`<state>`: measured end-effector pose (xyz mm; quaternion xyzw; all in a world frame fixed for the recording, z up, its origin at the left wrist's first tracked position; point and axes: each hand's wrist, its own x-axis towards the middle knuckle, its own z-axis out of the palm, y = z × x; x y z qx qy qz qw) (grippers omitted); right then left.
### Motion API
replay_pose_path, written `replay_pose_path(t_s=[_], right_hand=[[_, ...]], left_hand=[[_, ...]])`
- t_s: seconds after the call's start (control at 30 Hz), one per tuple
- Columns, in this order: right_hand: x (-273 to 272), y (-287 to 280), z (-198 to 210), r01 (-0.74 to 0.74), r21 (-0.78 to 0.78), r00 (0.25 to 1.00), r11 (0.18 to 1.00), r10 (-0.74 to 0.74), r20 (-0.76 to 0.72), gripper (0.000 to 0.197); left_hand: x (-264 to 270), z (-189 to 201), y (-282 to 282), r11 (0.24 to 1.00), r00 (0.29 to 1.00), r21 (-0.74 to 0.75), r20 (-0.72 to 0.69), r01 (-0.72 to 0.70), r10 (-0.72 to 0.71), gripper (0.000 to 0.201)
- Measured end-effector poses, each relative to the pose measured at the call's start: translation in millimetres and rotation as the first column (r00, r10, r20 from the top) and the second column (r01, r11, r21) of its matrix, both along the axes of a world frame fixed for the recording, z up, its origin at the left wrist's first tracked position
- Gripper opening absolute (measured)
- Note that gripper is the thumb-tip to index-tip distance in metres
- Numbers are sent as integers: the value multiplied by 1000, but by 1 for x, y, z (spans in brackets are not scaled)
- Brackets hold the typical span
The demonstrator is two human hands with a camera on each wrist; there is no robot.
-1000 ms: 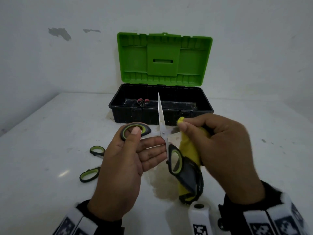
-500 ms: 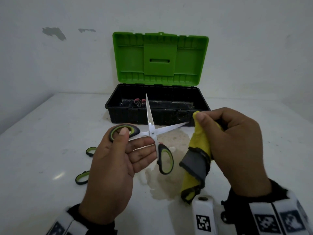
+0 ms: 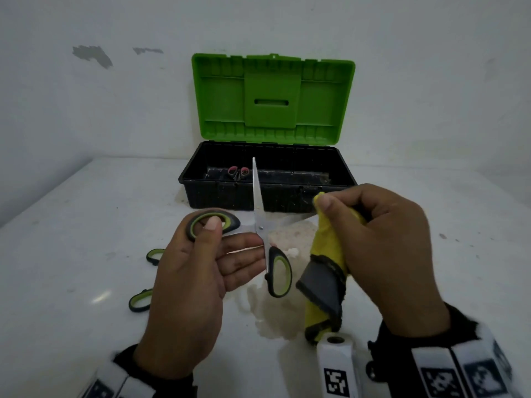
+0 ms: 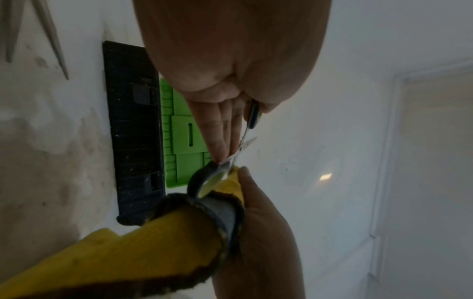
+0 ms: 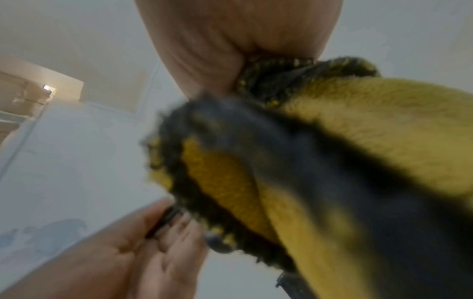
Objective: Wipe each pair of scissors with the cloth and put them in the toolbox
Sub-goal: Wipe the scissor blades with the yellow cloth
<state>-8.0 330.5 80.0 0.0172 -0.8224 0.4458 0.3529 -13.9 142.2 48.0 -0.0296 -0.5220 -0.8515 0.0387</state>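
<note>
My left hand (image 3: 201, 262) grips an opened pair of grey and green scissors (image 3: 260, 225) by one handle loop, thumb on top. One blade points up toward the toolbox; the other points right into the yellow and grey cloth (image 3: 327, 271). My right hand (image 3: 382, 242) pinches that cloth around the blade's tip. The cloth (image 4: 153, 248) hangs below the hand and fills the right wrist view as the cloth (image 5: 345, 161). A black toolbox (image 3: 227, 196) with its green lid (image 3: 273, 99) up stands behind. A small pink-handled pair (image 3: 238, 172) lies inside it.
A second green-handled pair of scissors (image 3: 143, 282) lies on the white table (image 3: 71, 225) to the left, partly hidden behind my left hand. A damp stain (image 3: 275, 317) marks the table under my hands. A white wall rises close behind the toolbox.
The right hand slid the cloth outward along the right-pointing blade, then back onto its tip. The scissors stayed open in the left hand and shifted slightly left.
</note>
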Motion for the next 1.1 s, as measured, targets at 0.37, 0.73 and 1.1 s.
replay_pose_path(t_s=[0.37, 0.73, 1.1], right_hand=[[-3, -4, -11, -17, 91, 998, 996, 11, 62, 9], [-5, 10, -9, 47, 32, 997, 998, -49, 53, 11], [-7, 30, -12, 59, 56, 991, 997, -65, 114, 13]], left_hand=[[6, -9, 0, 994, 986, -104, -165, -30, 13, 24], [2, -7, -1, 990, 992, -135, -122, -37, 20, 26], [0, 6, -16, 994, 1000, -104, 18, 15, -13, 28]])
